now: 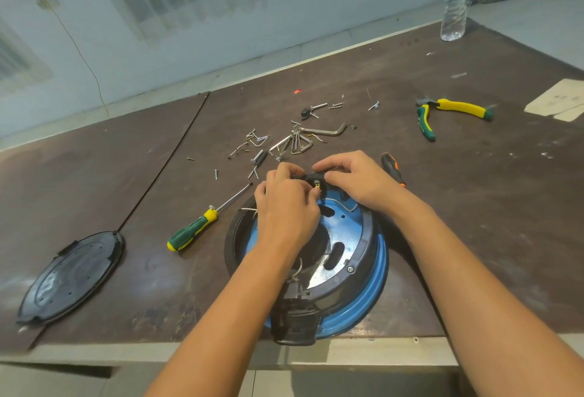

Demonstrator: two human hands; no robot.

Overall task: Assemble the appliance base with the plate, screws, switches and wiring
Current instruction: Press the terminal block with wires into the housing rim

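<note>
On the dark brown tabletop (pixel 474 207), a round blue-and-black appliance base (pixel 380 270) lies near the front edge. The left hand (pixel 289 207) and right hand (pixel 360 180) pinch a small black switch (pixel 313 176) at its far rim, one from either side.

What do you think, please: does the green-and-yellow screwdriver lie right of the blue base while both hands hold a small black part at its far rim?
Not quite: the head view shows the green-and-yellow screwdriver lying left of the blue base, not right. The left hand and right hand do hold the small black part at its far rim.
</note>
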